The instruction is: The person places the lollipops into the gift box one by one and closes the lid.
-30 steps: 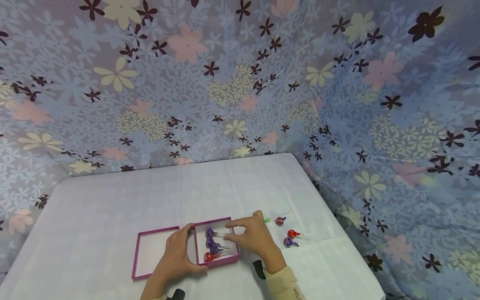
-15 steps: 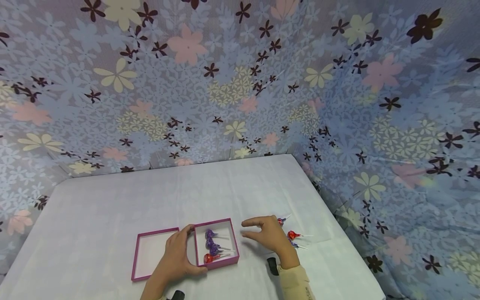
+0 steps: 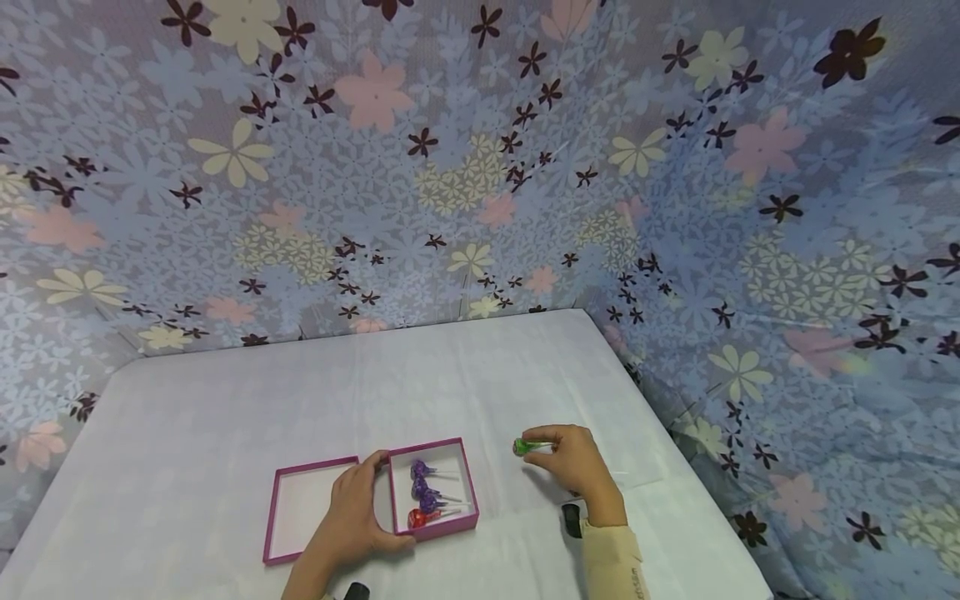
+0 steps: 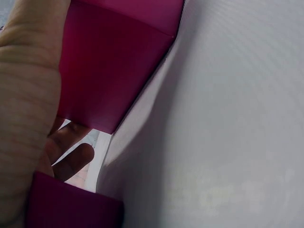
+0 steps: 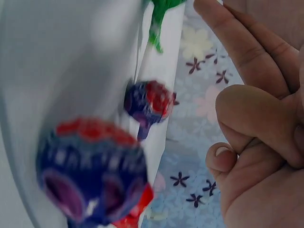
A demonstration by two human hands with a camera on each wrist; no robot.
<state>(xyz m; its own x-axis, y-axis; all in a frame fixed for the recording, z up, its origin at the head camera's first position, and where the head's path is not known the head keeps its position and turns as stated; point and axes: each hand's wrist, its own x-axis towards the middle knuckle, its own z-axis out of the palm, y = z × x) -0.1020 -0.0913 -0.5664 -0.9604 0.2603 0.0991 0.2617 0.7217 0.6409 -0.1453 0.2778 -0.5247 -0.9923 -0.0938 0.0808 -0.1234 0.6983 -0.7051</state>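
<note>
My left hand (image 3: 348, 508) holds the pink-rimmed box (image 3: 448, 527) by its left side, thumb along the front wall and fingers at the back corner. Purple lollipops (image 3: 422, 487) and one red lollipop (image 3: 420, 518) lie inside, sticks pointing right. To the right of the box, my right hand (image 3: 577, 462) is over a green lollipop (image 3: 519, 447) on the table. Its thumb and forefinger stand apart on either side of the white stick. The right wrist view shows a blue-and-red lollipop (image 5: 90, 171) close up, another (image 5: 147, 102) beyond it, and part of a red one (image 5: 135, 211).
A second shallow pink-rimmed box half (image 3: 272, 517) lies just left of the box, partly behind my left hand. White cloth covers the table (image 3: 300, 400). Floral fabric (image 3: 465, 167) hangs behind it and along its right side.
My right hand has moved from over the box's right side to the right, reaching the green lollipop. It now covers the other loose lollipops in the head view. My left hand stays on the box.
</note>
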